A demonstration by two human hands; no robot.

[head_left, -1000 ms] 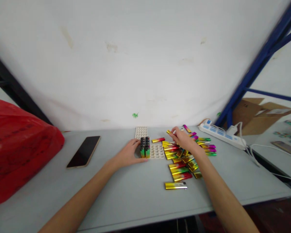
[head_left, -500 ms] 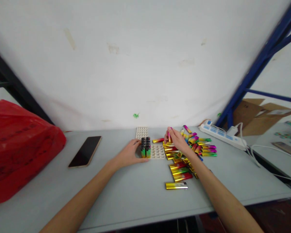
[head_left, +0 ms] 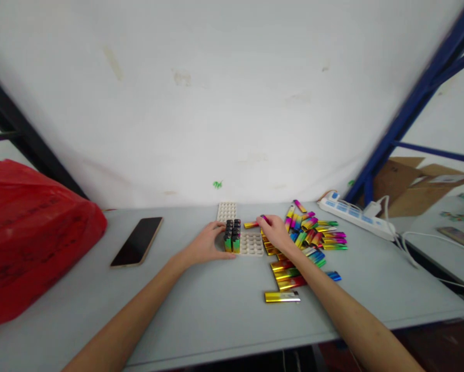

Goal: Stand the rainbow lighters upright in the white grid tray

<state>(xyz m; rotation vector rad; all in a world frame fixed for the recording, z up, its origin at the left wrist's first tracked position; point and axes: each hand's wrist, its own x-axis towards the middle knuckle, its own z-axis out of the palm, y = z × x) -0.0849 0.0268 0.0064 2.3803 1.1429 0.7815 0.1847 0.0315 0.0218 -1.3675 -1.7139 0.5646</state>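
Upright lighters with black tops and green lower parts (head_left: 232, 236) stand in two columns on the left part of a white tray with round holes (head_left: 252, 244). My left hand (head_left: 208, 245) rests at their left side, thumb and fingers spread around them. My right hand (head_left: 275, 231) is above the tray's right edge, its fingers pinched on a lighter with a purple end (head_left: 264, 219). To the right lies a pile of shiny multicoloured lighters (head_left: 311, 232), partly hidden by my right forearm. A yellow and silver lighter (head_left: 282, 296) lies apart in front.
A second white holed tray (head_left: 227, 211) is against the wall. A black phone (head_left: 137, 241) and a red plastic bag (head_left: 38, 243) are at the left. A white power strip (head_left: 355, 218) with cables and a cardboard box (head_left: 402, 186) are at the right.
My right hand has moved slightly down, with the lighter in its fingers lower and mostly covered. The left hand has stayed beside the upright lighters.
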